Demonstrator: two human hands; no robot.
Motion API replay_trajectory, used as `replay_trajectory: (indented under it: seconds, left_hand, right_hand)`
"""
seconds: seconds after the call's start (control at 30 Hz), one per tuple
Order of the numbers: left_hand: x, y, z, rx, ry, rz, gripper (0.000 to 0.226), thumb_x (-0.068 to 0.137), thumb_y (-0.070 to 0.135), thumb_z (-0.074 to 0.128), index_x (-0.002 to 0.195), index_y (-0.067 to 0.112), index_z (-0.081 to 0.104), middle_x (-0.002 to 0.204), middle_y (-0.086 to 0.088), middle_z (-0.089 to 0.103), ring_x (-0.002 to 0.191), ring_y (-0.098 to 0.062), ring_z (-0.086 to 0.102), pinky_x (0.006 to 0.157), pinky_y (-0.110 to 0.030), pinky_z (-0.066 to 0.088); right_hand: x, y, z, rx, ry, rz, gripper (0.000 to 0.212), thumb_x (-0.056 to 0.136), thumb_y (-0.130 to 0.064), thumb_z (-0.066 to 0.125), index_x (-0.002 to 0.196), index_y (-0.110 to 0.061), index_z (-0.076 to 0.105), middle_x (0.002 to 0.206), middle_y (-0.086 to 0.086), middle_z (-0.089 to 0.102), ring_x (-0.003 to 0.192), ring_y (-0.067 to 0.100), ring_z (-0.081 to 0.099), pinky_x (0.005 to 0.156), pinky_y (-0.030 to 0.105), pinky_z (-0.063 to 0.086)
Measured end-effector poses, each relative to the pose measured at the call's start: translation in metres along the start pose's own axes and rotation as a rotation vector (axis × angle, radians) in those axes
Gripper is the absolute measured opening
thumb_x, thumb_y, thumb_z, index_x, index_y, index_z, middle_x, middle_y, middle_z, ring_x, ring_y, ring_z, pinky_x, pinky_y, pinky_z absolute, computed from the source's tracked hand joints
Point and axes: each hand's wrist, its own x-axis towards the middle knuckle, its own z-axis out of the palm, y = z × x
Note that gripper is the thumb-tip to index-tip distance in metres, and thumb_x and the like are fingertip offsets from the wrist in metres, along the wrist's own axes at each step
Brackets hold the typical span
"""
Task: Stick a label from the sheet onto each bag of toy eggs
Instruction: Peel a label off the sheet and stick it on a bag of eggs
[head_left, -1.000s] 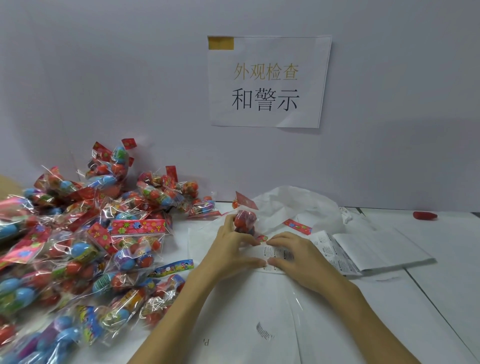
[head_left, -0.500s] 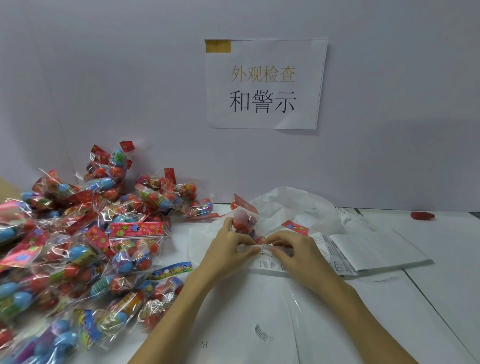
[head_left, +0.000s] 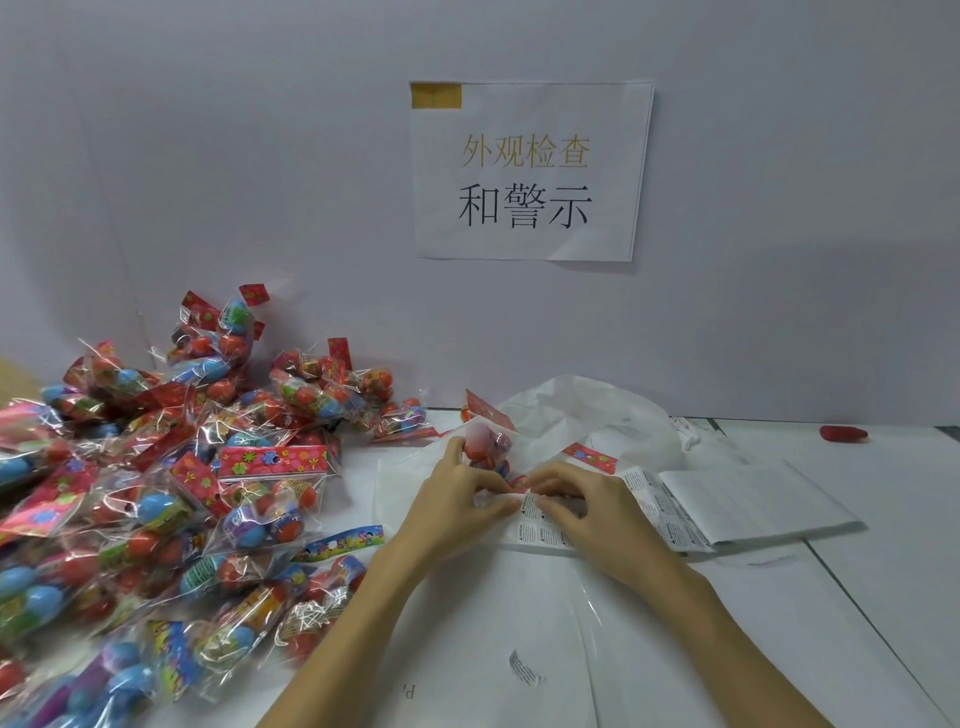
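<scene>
The left hand (head_left: 457, 506) held one bag of toy eggs (head_left: 487, 447) upright, fingers curled round it, just above the label sheet (head_left: 550, 527) on the white table (head_left: 883, 519). The right hand (head_left: 592, 509) rested on that sheet with its fingers bent, pinching at a label. A heap of bags (head_left: 171, 499) lay well to the left.

Bag pile (head_left: 171, 499) left on table (head_left: 883, 519), label sheet (head_left: 670, 512) right, sign (head_left: 530, 171) behind
</scene>
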Motion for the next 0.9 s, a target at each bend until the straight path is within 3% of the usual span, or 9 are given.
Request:
replay_trajectory:
  seconds: [0.1, 0.33, 0.47, 0.57, 0.7, 0.8, 0.9]
  left_hand:
    - [-0.0006, 0.0006, -0.0004, -0.012, -0.003, -0.002, 0.027, 0.092, 0.047, 0.075, 0.109, 0.027, 0.082, 0.141, 0.001, 0.037, 0.125, -0.018, 0.049, 0.103, -0.039, 0.054]
    - [-0.001, 0.0019, -0.0005, -0.032, 0.004, -0.006, 0.023, 0.091, 0.043, 0.077, 0.107, 0.027, 0.082, 0.138, 0.0, 0.038, 0.124, -0.019, 0.05, 0.102, -0.038, 0.054]
    - [-0.0009, -0.0002, -0.0007, -0.027, 0.003, -0.005, 0.026, 0.089, 0.044, 0.08, 0.108, 0.028, 0.082, 0.134, 0.005, 0.035, 0.122, -0.015, 0.051, 0.103, -0.034, 0.053]
    - [0.0001, -0.002, -0.0002, -0.021, 0.009, -0.001, 0.024, 0.086, 0.043, 0.081, 0.105, 0.03, 0.082, 0.132, 0.005, 0.035, 0.118, -0.015, 0.052, 0.103, -0.035, 0.051]
    - [0.0016, -0.0031, 0.0008, -0.004, 0.006, -0.01, 0.023, 0.083, 0.046, 0.083, 0.104, 0.035, 0.08, 0.128, 0.006, 0.036, 0.115, -0.014, 0.051, 0.1, -0.031, 0.052]
    - [0.0021, -0.0043, 0.001, -0.031, 0.026, -0.021, 0.027, 0.08, 0.045, 0.086, 0.105, 0.036, 0.079, 0.125, 0.009, 0.038, 0.108, -0.008, 0.052, 0.095, -0.019, 0.049]
    - [0.0021, -0.0049, -0.0019, -0.078, 0.083, -0.038, 0.036, 0.073, 0.047, 0.091, 0.107, 0.038, 0.08, 0.115, 0.011, 0.042, 0.097, 0.002, 0.051, 0.078, -0.002, 0.04]
  right_hand:
    - [0.0003, -0.0004, -0.0005, -0.004, -0.009, -0.005, 0.015, 0.095, -0.019, 0.075, 0.097, -0.033, 0.074, 0.095, -0.019, 0.076, 0.098, 0.001, 0.072, 0.093, 0.03, 0.058]
    - [0.0007, -0.0031, -0.0026, -0.001, 0.001, -0.028, 0.027, 0.094, -0.012, 0.073, 0.086, -0.038, 0.071, 0.092, -0.019, 0.075, 0.096, 0.0, 0.071, 0.086, 0.015, 0.052]
    - [0.0014, -0.0032, -0.0049, 0.082, 0.007, 0.015, 0.02, 0.096, -0.013, 0.073, 0.096, -0.033, 0.07, 0.094, -0.012, 0.076, 0.098, 0.001, 0.071, 0.091, 0.02, 0.055]
    - [-0.0012, -0.0059, -0.0057, 0.122, -0.024, 0.027, 0.024, 0.095, -0.017, 0.075, 0.109, -0.036, 0.072, 0.099, -0.012, 0.076, 0.103, 0.0, 0.07, 0.091, 0.013, 0.051]
    - [-0.0023, -0.0072, -0.0044, 0.016, -0.059, 0.002, 0.018, 0.09, -0.014, 0.077, 0.09, -0.033, 0.076, 0.093, -0.02, 0.074, 0.099, -0.001, 0.066, 0.085, 0.01, 0.044]
    - [-0.0018, -0.0068, -0.0045, 0.019, -0.056, 0.012, 0.017, 0.09, -0.014, 0.076, 0.087, -0.03, 0.074, 0.091, -0.019, 0.073, 0.096, 0.0, 0.066, 0.083, 0.011, 0.043]
    - [0.0011, -0.0074, -0.0039, 0.167, -0.024, 0.076, 0.015, 0.094, -0.013, 0.073, 0.089, -0.027, 0.074, 0.094, -0.013, 0.076, 0.095, 0.003, 0.07, 0.085, 0.018, 0.049]
